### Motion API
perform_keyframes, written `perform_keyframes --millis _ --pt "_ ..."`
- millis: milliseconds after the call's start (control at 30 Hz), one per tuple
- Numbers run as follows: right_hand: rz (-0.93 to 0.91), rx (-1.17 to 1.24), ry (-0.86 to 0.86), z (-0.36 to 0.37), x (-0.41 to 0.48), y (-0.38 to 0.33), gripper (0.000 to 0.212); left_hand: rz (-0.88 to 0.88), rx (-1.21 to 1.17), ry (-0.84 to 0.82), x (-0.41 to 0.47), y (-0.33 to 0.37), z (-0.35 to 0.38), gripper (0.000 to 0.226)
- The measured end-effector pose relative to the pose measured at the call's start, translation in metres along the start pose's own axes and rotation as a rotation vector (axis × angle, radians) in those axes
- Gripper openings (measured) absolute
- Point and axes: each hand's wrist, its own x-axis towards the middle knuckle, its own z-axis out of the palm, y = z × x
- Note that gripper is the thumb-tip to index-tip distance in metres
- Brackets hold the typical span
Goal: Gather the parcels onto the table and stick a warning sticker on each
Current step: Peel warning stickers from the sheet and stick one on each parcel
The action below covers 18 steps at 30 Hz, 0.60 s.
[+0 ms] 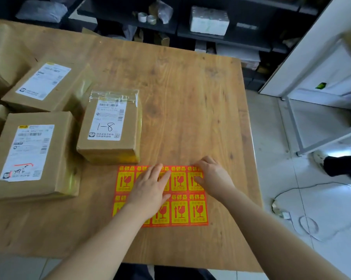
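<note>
1. A wooden table (190,98) with visible grain carries a flat, glossy sticker sheet (180,199) near its front edge: red backing, yellow rectangular fragile labels in two rows of five.
2. The left hand (150,190) lies flat on the sheet, fingers spread and released.
3. The right hand (213,176) pinches the sheet's far right corner between thumb and fingers.
4. Left of the sheet sit taped brown cardboard parcels; three show white shipping labels: one marked "1-8" (110,126), a near-left one (33,154), a farther one (49,85).
</note>
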Motion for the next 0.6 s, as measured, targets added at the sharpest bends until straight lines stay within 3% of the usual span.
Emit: perform_keyframes --millis 200,400,600 --pt "0.001 -0.003 -0.062 -0.004 0.009 0.004 0.040 -0.006 0.026 0.023 0.002 -0.001 -0.002 0.071" --pt "0.014 0.183 -0.101 -0.009 0.013 -0.004 0.019 -0.066 -0.073 0.037 0.002 0.007 -0.006 0.076" --pt "-0.050 0.457 -0.107 -0.006 0.001 -0.012 0.025 -0.130 -0.312 0.085 0.019 0.015 -0.020 0.039"
